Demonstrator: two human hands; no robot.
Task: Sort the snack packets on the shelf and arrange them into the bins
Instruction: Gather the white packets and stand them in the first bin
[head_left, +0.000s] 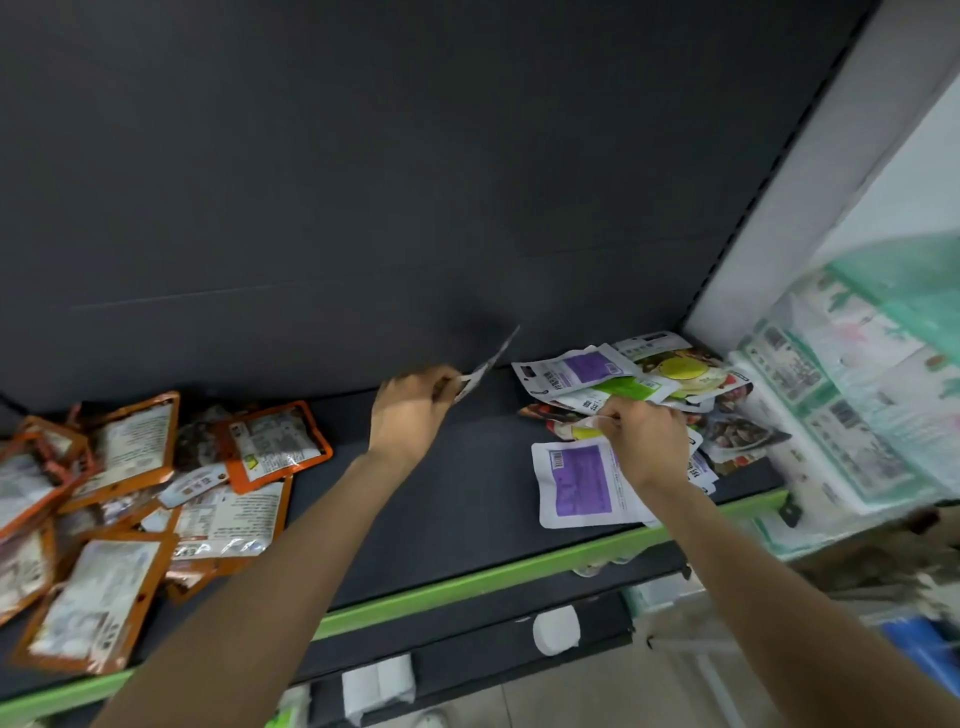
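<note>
Dark shelving fills your view: a black back panel rises behind a black shelf edged with a green front strip. On the shelf's left lies a heap of orange-bordered snack packets, overlapping and mostly label side up. On its right sits a second pile of purple, green and yellow packets, with one purple-and-white packet lying flat just in front of it. Your left hand is raised over the middle of the shelf, pinching a thin packet seen edge-on and tilted. Your right hand rests on the right pile, fingers curled round a small white packet.
</note>
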